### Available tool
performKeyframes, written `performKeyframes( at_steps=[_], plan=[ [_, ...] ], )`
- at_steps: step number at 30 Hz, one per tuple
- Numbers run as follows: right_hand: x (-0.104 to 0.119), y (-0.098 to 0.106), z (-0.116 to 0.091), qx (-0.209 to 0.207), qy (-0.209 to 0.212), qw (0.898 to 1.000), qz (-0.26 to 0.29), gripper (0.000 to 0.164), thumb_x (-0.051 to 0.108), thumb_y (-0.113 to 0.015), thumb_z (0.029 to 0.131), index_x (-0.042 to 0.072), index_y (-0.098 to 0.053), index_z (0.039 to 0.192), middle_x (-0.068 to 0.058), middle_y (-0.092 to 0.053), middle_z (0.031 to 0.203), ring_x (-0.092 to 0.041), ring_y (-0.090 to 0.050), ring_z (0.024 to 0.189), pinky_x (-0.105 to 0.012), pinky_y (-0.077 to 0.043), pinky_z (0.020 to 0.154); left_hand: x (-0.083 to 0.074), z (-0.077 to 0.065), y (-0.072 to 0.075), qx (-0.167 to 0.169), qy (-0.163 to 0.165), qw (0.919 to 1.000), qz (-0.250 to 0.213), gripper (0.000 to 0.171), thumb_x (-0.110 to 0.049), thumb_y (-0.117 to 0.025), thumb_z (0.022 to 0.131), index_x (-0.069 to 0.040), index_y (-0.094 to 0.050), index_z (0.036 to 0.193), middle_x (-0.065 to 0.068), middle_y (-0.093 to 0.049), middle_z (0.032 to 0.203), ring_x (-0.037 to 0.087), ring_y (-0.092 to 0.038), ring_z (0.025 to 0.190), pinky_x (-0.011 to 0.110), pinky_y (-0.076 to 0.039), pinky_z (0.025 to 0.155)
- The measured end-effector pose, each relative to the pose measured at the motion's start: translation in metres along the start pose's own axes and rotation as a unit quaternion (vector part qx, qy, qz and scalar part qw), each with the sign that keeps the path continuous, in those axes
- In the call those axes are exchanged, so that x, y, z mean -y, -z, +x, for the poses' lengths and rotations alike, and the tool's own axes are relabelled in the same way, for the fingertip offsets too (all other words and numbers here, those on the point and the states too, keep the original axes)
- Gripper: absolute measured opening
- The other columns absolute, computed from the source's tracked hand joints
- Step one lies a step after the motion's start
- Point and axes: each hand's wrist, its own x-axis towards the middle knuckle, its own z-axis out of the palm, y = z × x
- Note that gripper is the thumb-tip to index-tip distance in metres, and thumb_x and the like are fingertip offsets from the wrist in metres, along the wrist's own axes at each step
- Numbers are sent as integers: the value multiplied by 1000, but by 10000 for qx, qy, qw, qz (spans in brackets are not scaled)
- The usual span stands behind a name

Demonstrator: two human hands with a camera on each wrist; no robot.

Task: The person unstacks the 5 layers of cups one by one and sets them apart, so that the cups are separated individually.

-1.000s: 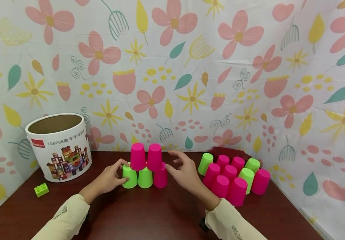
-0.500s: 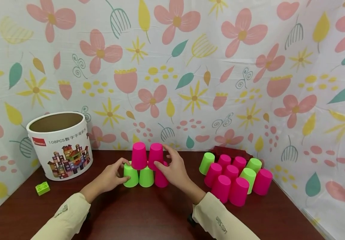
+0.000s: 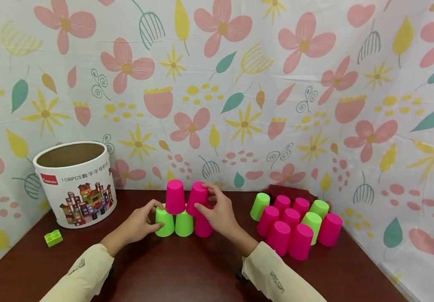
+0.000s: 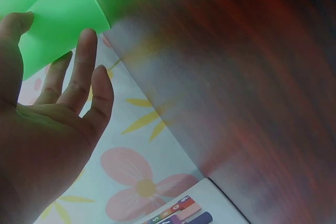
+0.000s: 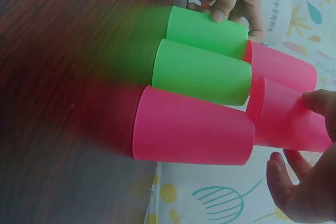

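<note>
Three upside-down cups form the lower row of a small stack: a left green cup, a middle green cup and a lower pink cup. On top sit a left pink cup and a right pink cup, the latter leaning slightly right. My right hand holds this leaning cup between thumb and fingers, its thumb on the near side. My left hand grips the left green cup, thumb on its side and some fingers spread behind it.
Several more pink and green cups stand upside down at the right, in front of a dark red object. A white printed bucket and a green toy brick stand at the left. Patterned cloth hangs behind the table.
My right hand has come left from beside the stack and taken hold of the upper right pink cup, which now leans to the right. The left hand stays on the green cup.
</note>
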Motion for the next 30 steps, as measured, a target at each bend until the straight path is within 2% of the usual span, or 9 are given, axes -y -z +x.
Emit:
performKeyframes(
  at_steps=[5, 13, 21, 30],
  plan=[
    [-2, 12, -11, -75, 14, 9999, -141, 55, 14, -79, 85, 17, -54, 134, -2, -64, 119, -22, -61, 94, -41, -56, 75, -1, -1, -1, -1, -117, 9999, 19, 45, -11, -77, 86, -18, -47, 118, 7, -59, 102, 13, -59, 61, 26, -51, 61],
    [6, 45, -42, -118, 127, 9993, -344, 57, 13, -83, 81, 19, -57, 130, 1, -67, 113, -20, -63, 91, -45, -56, 72, -2, -2, -1, -58, -40, 10000, 68, 45, -10, -78, 86, -18, -47, 118, 9, -60, 104, 10, -58, 60, 26, -51, 60],
    [7, 87, -75, -84, 273, 9979, -573, 57, 16, -86, 78, 19, -58, 128, -1, -69, 103, -20, -63, 86, -31, -54, 61, -1, -2, 0, -59, 17, 9999, 113, 46, -10, -78, 86, -17, -46, 118, 11, -58, 105, 11, -57, 59, 27, -51, 60],
    [4, 139, -107, 78, 55, 9936, -1123, 57, 16, -88, 76, 20, -59, 124, 3, -67, 107, -16, -65, 88, -35, -58, 72, -1, -2, 0, -35, -42, 10000, 56, 46, -11, -78, 86, -18, -46, 118, 9, -59, 104, 11, -58, 58, 27, -51, 59]
  ],
)
